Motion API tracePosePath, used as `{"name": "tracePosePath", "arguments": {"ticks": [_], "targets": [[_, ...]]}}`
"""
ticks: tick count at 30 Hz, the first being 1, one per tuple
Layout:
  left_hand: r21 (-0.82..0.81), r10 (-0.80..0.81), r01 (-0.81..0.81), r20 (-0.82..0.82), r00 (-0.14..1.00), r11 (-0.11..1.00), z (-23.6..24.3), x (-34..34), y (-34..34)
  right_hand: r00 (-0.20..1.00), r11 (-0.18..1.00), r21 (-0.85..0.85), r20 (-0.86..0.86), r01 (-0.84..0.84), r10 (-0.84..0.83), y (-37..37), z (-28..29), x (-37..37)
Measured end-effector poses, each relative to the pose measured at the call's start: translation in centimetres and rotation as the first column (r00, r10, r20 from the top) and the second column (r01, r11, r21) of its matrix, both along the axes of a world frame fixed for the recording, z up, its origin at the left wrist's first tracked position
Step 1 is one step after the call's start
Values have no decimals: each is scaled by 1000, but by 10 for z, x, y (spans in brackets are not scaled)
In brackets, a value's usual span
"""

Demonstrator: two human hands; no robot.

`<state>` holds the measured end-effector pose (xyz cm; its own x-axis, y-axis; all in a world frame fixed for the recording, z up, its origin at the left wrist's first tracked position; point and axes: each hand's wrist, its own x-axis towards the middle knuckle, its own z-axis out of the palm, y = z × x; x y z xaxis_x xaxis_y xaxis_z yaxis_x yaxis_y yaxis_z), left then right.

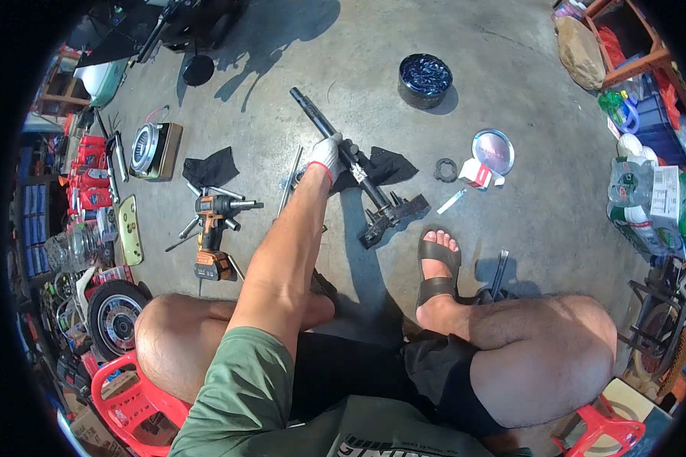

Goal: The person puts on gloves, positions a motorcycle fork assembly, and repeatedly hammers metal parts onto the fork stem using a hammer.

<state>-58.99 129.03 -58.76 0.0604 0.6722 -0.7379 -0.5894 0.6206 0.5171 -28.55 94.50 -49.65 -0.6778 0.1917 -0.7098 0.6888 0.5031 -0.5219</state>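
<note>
My left hand, in a white glove with a red cuff, is closed round the upper shaft of a black steering stem. The stem slants across the floor area in front of me, its wide clamp end toward my right foot and its bare tube end farther off to the left. Behind its middle lies a black cloth. A thin metal rod is beside my left wrist. My right hand is out of view.
Left of my arm stand a cordless impact wrench and a second black cloth. To the right are a notched ring, a small box, a round lid and an open tin of dark grease. A wheel leans at left.
</note>
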Motion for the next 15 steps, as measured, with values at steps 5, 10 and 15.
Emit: {"name": "tracePosePath", "arguments": {"ticks": [5, 10, 15], "targets": [[25, 12, -11, -39, 999, 1000, -6, 17, 0, 979, 980, -4, 45, -198, 198, 13, -29, -10], [16, 31, -30, -74, 997, 999, -1, 15, -2, 949, 951, -18, 54, -309, 309, 18, -48, -21], [23, -8, 10, -99, 995, 1000, 10, 24, -3, 940, 943, -30, 74, -332, 334, 14, -53, -15]]}}
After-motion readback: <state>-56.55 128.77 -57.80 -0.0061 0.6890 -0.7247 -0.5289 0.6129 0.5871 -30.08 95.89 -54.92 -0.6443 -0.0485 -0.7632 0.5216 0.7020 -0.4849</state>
